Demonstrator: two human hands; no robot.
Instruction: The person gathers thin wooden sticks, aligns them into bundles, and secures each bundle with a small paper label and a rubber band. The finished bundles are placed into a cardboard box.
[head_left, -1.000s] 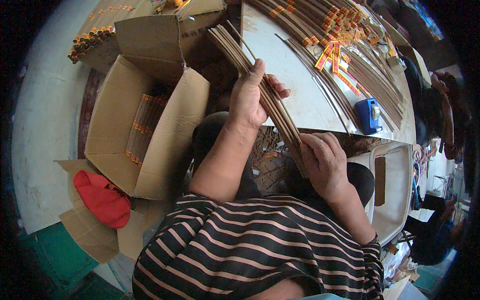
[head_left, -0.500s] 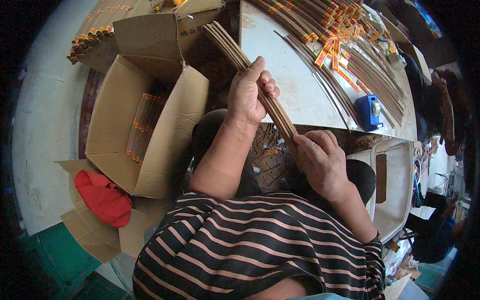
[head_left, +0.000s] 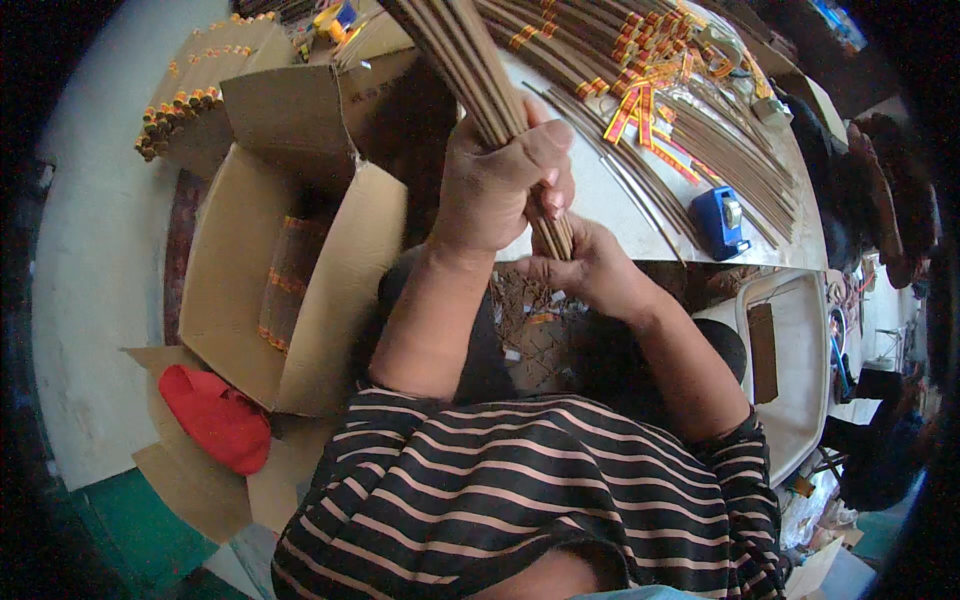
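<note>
A bundle of brown incense sticks point(head_left: 462, 65) is held up at a slant, its far end pointing up and left out of view. My left hand point(head_left: 497, 180) is closed around its middle, thumb across the sticks. Close below it, my right hand point(head_left: 595, 268) grips the lower end, where the stick tips show between thumb and fingers. Beyond my hands, more loose incense sticks point(head_left: 725, 150) lie on a white table point(head_left: 585, 140). Some carry red and yellow paper bands point(head_left: 628, 112).
A blue tape dispenser point(head_left: 720, 222) stands at the table's near edge. At my left is an open cardboard box point(head_left: 215, 270) holding banded bundles point(head_left: 290, 280), with a red cloth point(head_left: 215, 418) beside it. A white tub point(head_left: 800, 390) sits at my right; stick scraps litter the floor.
The bundle has come up and nearer the camera with my left hand. My right hand has moved up and left along with it, now close under the left.
</note>
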